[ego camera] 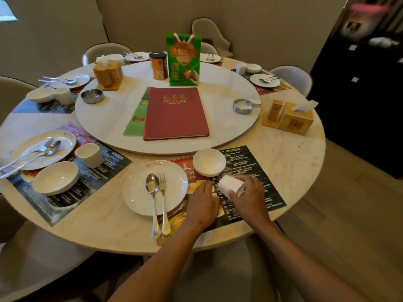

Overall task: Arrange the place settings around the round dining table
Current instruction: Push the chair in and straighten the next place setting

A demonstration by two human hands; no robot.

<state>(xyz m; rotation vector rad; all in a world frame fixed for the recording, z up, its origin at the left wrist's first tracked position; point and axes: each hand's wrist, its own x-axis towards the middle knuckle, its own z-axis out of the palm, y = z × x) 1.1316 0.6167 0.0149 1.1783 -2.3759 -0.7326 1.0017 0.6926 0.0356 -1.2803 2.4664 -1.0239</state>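
At the near edge of the round marble table (290, 162) lies a dark printed placemat (257, 164). On it stand a white plate (139, 192) carrying a spoon (152, 192) and a fork (163, 192), and a small white bowl (209, 162). My right hand (250, 197) holds a white cup (229, 185) tipped on its side just above the mat. My left hand (202, 203) rests flat on the mat beside the plate, fingers apart, holding nothing.
A lazy Susan (104, 118) carries a red menu (174, 112), two metal ashtrays, a green carton and an orange can. Other settings ring the table; the left one (43, 149) has plate, bowl, cup. Wooden tissue boxes (290, 118) stand at right. Chairs surround the table.
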